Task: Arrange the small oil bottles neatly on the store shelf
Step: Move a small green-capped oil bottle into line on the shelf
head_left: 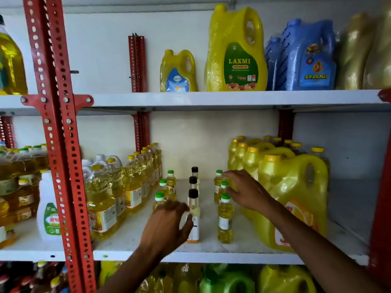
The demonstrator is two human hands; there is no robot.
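My left hand sits low at the front of the middle shelf, fingers curled around the body of the nearest black-capped bottle; I read this as a grip, though the palm side is hidden and I cannot confirm how firm it is. My right hand reaches further back and to the right, fingers spread and touching the green-capped bottles at the rear of the right-hand row — resting on them or nudging, not clearly closed on any one. Outward from the hands, the small bottles stand upright in three rough files running front to back: a green-capped file on the left, partly hidden behind my left hand, the black-capped file in the middle, and a green-capped file on the right whose front bottle stands free of both hands. The files are uneven in spacing and do not quite run parallel. To the left stand larger clear oil bottles; to the right, big yellow jugs, just beside my right wrist. The relation that matters — the free front bottle lies between my two hands, just right of the left one, long axis vertical, and nearer the left. I judge the arranging partly done, with the files needing to be straightened.
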